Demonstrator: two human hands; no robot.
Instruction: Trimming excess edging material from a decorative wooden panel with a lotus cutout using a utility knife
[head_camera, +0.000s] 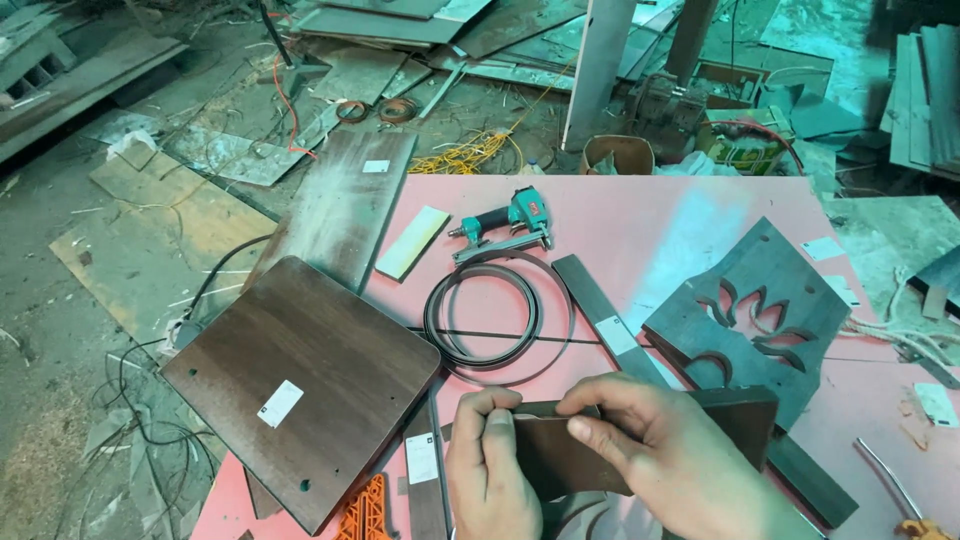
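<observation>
Head view, the only one. We see both hands low in the frame over the pink tabletop (640, 225). The left hand (490, 465) has its grip clamped on the left end of a dark brown strip (545, 460), fingers curled over its top edge. The right hand (660, 450) is closed on the same strip, fingers (600, 400) pressing along the top edge just right of the left hand. The strip lies against a dark wood piece (745, 410) that runs on to the right past the right hand.

We take the coiled band (497, 318) as landmark. The strip and both hands sit below it, nearest the camera. Above the coil lies a teal pneumatic nailer (510, 222). Left of the coil a large dark square panel (300, 385) with a white sticker rests half off the tabletop. Right of the coil lies a narrow dark slat (600, 310), and further right a dark panel with flame-shaped cutouts (760, 300). Up and left of the coil is a pale rectangular offcut (412, 242). Beyond, the floor is littered with boards and wires.

Handling, as we judge it: the strip looks thin, light and bendable, probably edging like the coil. It would kink if pinched hard. Best held along the top edge with both hands close together, as now. The wood piece looks stiff.
</observation>
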